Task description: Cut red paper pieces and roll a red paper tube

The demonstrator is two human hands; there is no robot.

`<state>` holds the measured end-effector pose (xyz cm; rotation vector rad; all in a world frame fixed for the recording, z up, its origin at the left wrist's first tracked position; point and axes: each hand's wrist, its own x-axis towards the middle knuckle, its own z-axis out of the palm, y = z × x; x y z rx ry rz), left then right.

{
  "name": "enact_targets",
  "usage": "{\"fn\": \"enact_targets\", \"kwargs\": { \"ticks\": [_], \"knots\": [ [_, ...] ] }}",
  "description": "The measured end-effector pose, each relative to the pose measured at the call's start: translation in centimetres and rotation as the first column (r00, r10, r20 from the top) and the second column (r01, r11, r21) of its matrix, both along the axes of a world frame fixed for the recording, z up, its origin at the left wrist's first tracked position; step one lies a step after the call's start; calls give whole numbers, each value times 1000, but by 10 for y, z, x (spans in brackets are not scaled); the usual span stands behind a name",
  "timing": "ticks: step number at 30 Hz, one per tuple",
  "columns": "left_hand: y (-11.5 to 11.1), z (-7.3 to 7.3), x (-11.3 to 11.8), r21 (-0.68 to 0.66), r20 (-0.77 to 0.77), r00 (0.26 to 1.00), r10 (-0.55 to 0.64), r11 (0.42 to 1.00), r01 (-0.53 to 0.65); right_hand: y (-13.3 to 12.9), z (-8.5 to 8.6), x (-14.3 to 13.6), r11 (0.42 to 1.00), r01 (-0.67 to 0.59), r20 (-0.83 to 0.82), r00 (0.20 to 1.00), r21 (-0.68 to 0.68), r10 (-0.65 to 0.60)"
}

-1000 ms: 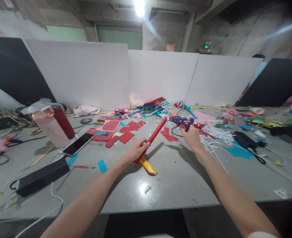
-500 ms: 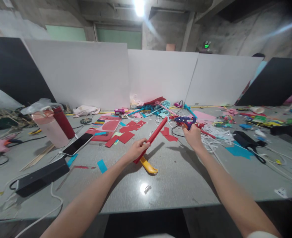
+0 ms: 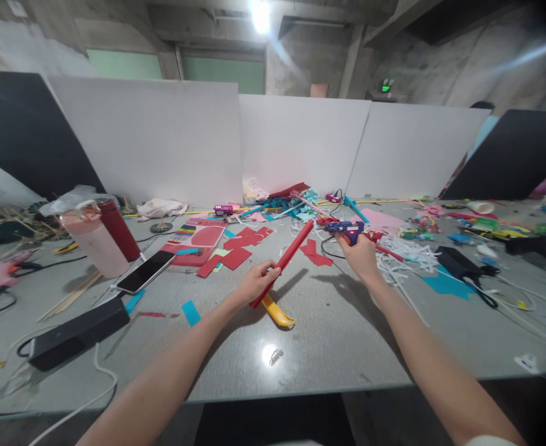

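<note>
My left hand (image 3: 257, 282) is closed around the lower part of a red paper tube (image 3: 292, 249), which slants up to the right above the table. Beneath the tube's lower end lies a yellow utility knife (image 3: 278, 311), partly covered. My right hand (image 3: 360, 253) grips the handle of a blue glue gun (image 3: 346, 229); its nozzle points left, a short way from the tube's upper end. Red paper pieces (image 3: 316, 253) lie on the table between the two hands.
To the left stand a pink bottle (image 3: 94, 241), a red bottle (image 3: 119, 230), a phone (image 3: 147, 271) and a black power strip (image 3: 78, 333) with cables. White paper strips (image 3: 410, 254) are heaped right of the glue gun. White panels (image 3: 301, 148) rise behind the table.
My right hand has shifted slightly left with the glue gun, bringing its nozzle a little nearer the tube's upper end. My left hand and the tube have hardly moved.
</note>
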<state>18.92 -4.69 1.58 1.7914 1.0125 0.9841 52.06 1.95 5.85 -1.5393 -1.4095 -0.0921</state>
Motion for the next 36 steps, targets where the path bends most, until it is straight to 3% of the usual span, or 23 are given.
{"fn": "enact_targets", "kwargs": {
  "ticks": [9, 17, 36],
  "knots": [
    [-1, 1, 0, 7, 0, 1000, 27, 1000, -27, -7, 2, -1, 980, -193, -91, 978, -43, 189],
    [0, -1, 1, 6, 6, 999, 36, 999, -36, -8, 7, -4, 994, -83, -151, 986, -76, 71],
    [0, -2, 1, 6, -6, 999, 47, 999, -47, -6, 6, -2, 992, -59, -126, 991, -108, 45]
  ]
}}
